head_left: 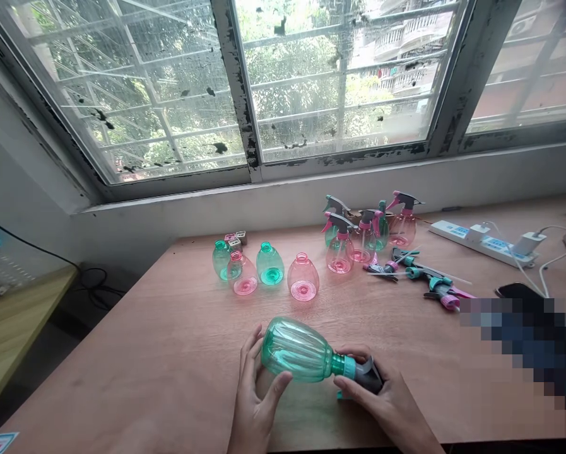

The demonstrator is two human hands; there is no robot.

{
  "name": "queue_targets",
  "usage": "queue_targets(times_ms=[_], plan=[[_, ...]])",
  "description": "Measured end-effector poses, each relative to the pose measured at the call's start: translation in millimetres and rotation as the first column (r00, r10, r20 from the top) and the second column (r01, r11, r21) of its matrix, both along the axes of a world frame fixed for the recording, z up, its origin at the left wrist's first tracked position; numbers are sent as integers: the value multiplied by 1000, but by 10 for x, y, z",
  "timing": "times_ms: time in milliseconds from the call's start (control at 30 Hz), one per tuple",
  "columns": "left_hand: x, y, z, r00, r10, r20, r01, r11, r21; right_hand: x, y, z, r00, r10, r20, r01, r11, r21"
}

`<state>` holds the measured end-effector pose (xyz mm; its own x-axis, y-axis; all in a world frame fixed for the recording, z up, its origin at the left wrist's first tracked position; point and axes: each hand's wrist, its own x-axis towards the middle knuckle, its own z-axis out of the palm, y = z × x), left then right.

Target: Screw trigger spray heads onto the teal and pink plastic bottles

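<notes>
A green plastic spray bottle (298, 350) lies on its side above the wooden table (169, 353), its bottom end turned toward the window. My left hand (257, 394) cups the bottle's body from the left and below, fingers curled round it. My right hand (387, 400) grips the grey spray head (368, 373) fitted on the teal collar at the bottle's neck.
Several empty green and pink bottles (269, 265) stand in a row mid-table. Several assembled spray bottles (365, 234) stand behind them on the right, with loose spray heads (429, 280) beside them. A white power strip (484, 243) with cables and a dark phone (517, 290) lie at the right.
</notes>
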<state>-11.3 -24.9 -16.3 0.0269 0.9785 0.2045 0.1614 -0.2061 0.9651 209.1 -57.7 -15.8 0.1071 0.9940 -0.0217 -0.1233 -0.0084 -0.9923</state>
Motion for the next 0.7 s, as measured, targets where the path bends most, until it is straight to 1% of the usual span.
queue_targets(times_ms=[100,167,267,333,467,533,700], plan=[[27,7,4,998,39,-52,-38,999,24,17,1,1,999,-23,-25,23,1000,-18],[49,9,14,996,37,-81,-34,999,35,21,1,6,998,-50,-37,49,999,-21],[54,6,19,999,-18,-48,19,1000,14,1,-1,16,998,-52,-20,52,999,-9],[42,6,11,999,-30,-11,30,1000,-9,-21,-4,22,999,-47,-11,47,999,8],[26,15,-6,1000,28,-7,-29,998,-50,-26,-6,30,1000,-2,5,2,1000,31],[30,21,-7,999,25,-32,-26,999,-38,-4,-3,32,1000,6,9,-6,1000,9],[47,33,-7,995,24,-99,-19,999,51,31,-1,21,999,-22,-24,21,999,-36]])
